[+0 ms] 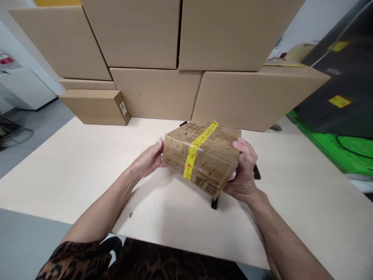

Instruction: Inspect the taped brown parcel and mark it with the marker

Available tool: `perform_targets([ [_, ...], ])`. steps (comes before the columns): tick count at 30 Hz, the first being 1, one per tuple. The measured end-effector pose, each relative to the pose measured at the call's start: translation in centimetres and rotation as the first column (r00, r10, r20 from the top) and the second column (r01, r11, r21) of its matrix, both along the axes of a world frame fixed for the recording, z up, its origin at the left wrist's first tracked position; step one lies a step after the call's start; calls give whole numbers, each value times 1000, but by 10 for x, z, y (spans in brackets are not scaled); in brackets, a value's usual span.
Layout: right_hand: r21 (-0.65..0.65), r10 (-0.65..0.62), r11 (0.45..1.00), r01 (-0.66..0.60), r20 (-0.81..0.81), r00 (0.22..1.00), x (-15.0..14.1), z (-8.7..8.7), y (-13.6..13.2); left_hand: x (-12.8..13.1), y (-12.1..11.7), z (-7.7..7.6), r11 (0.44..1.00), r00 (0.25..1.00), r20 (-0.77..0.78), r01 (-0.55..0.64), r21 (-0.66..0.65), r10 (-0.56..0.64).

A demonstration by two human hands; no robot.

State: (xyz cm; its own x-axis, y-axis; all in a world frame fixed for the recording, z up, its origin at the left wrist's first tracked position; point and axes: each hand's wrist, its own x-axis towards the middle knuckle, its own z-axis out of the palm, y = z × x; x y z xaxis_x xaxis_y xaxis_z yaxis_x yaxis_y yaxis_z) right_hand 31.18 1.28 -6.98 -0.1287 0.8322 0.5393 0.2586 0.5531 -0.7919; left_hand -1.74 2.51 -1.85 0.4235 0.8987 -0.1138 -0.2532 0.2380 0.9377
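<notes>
At frame centre, a small cardboard parcel (pixel 204 155) banded with yellow tape (pixel 194 152), gripped at its ends between left hand (pixel 148 159) and right hand (pixel 244 171), just above a pale table (pixel 72 171), a black object (pixel 215 203) beneath, stacked cartons (pixel 157 93) behind.
</notes>
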Motion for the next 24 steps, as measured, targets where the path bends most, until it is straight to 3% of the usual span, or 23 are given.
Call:
perform_targets([
  [3,317,-71,948,1,209,975,-4,-3,1,-4,2,0,988,991,100,103,-115,-91],
  [6,358,-79,933,-33,293,953,-6,-9,0,-6,2,0,980,988,133,98,-173,-76],
  [9,461,-69,885,-61,260,963,-7,-10,0,-4,1,2,986,986,165,12,-169,16],
  [11,461,-95,887,-20,225,970,-10,-5,-2,-1,1,5,987,980,177,-59,-148,85],
  [13,333,-126,941,60,181,975,-15,4,-5,2,0,7,984,974,164,-136,-116,154],
  [16,-9,-93,996,93,-34,995,-24,20,-9,6,-1,7,976,973,75,-219,11,217],
  [19,-328,-40,941,-79,-340,940,-30,32,-11,9,-3,2,968,975,-16,-220,122,223],
  [21,-432,-29,882,-190,-452,892,-31,36,-11,10,-4,-3,968,978,-37,-196,160,204],
  [24,-514,-71,824,-239,-512,856,-29,38,-10,11,-6,-8,964,989,-30,-133,229,143],
])
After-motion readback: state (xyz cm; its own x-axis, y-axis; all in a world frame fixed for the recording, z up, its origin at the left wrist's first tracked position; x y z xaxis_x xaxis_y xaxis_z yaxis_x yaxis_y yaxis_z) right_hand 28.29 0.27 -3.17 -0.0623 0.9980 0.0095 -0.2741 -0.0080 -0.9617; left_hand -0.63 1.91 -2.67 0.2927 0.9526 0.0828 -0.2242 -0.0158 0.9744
